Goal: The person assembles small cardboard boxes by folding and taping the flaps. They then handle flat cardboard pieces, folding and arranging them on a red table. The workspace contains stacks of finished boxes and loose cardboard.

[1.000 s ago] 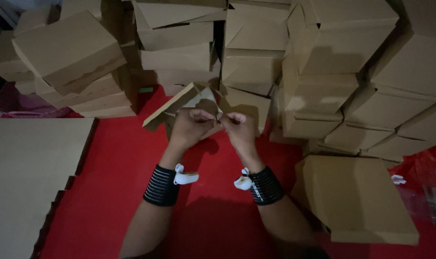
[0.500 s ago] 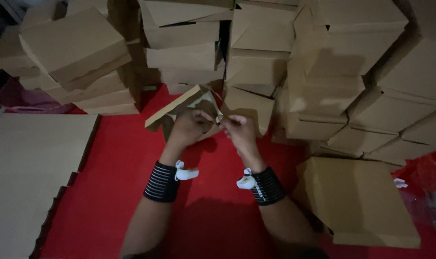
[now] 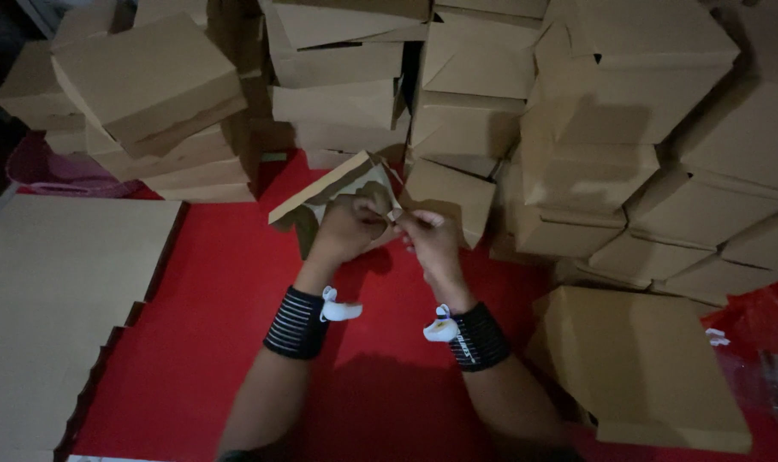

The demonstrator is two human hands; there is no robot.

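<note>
Cardboard box (image 3: 338, 192), one, half folded, held up over the red surface (image 3: 235, 308) by two hands.
Head view: left hand (image 3: 346, 231) curls closed around its lower edge; right hand (image 3: 430, 242) pinches a flap narrowly beside it. Each wrist wears one black band. Stacked finished boxes (image 3: 577, 128) stand behind, too many to count; one closed box (image 3: 646, 368) lies right.

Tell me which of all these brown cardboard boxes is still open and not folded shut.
The half-folded box held between the left hand and right hand, its flap raised. The stacked boxes behind and the closed box lying at right are shut.
</note>
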